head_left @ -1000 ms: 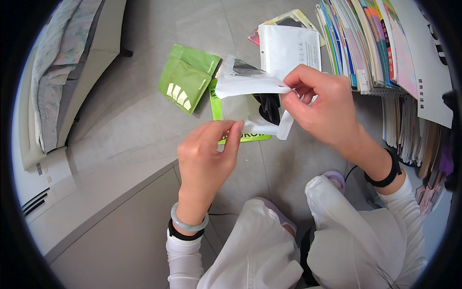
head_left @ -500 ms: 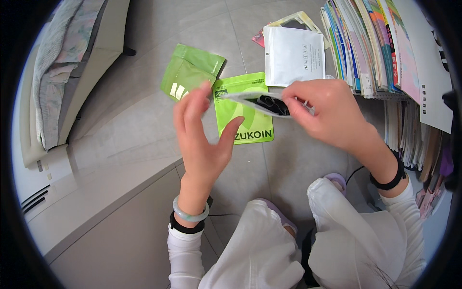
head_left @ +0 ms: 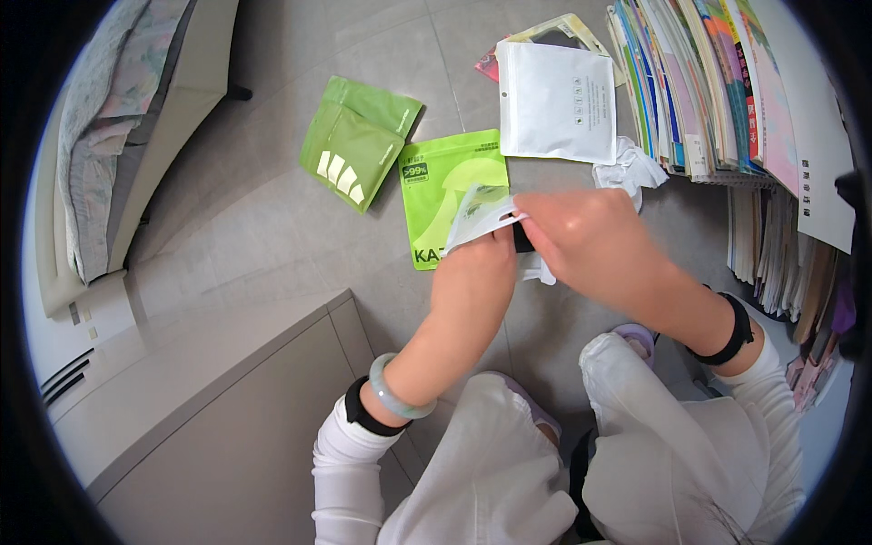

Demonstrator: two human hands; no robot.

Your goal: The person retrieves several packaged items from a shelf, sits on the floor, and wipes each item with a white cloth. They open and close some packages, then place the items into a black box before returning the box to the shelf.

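Note:
A pale, partly see-through pouch (head_left: 477,218) is held up over the floor, tilted, with a hang hole near its top edge. My right hand (head_left: 581,232) pinches that edge between thumb and fingers. My left hand (head_left: 477,272) reaches into the pouch's mouth; its fingers are hidden, and I cannot tell whether they grip anything. Something dark shows between the hands, and a small white piece (head_left: 536,269) sticks out below. Behind lies a bright green flat pouch (head_left: 431,200), partly covered. A darker green pouch (head_left: 359,141) rests to its left.
A white flat pouch (head_left: 556,104) lies at the back over a cream-edged package (head_left: 581,32). Beside it is a crumpled white thing (head_left: 631,168). Books (head_left: 690,82) stand at the right, a low grey cabinet (head_left: 227,363) at the left. My knees are close below.
My left hand has moved right and gone into the pouch. The pouch has turned, its see-through side now showing. The crumpled white thing has come into fuller view.

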